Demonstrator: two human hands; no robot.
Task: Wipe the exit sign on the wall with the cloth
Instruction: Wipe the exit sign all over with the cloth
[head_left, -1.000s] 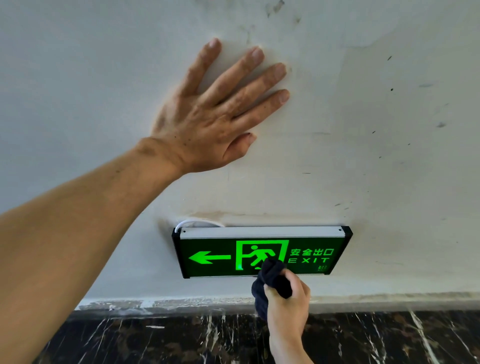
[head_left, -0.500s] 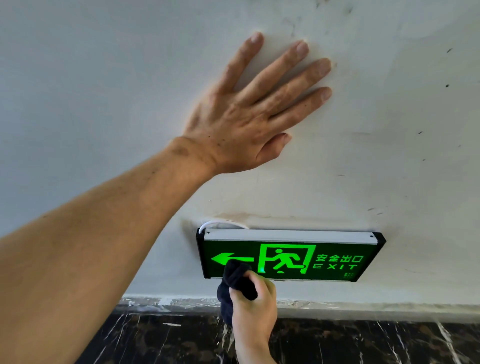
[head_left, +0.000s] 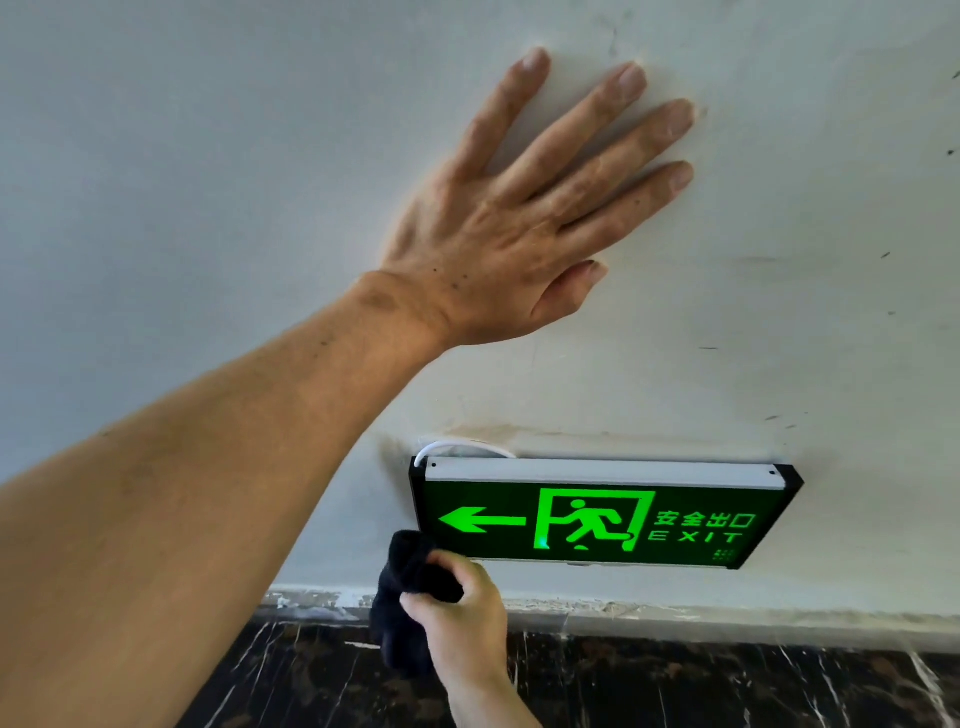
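Left hand (head_left: 511, 223) flat and spread on the wall (head_left: 208, 156) at 12 o'clock; right hand (head_left: 465, 618) fisted around the dark cloth (head_left: 408, 582), touching the exit sign (head_left: 597, 514) at its 7 o'clock corner. Sign sits low on the wall, long axis horizontal, arrow pointing 9 o'clock. Best to wipe along that axis with flat, even pressure, edge to edge.

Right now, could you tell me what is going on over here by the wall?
A person is wiping the exit sign mounted low on the wall. The right hand grips a dark cloth bunched at the sign's lower left corner, near the green arrow. The left hand is spread flat against the wall above the sign, apparently for support. The sign is lit, and a white cable loops out behind its top left corner.
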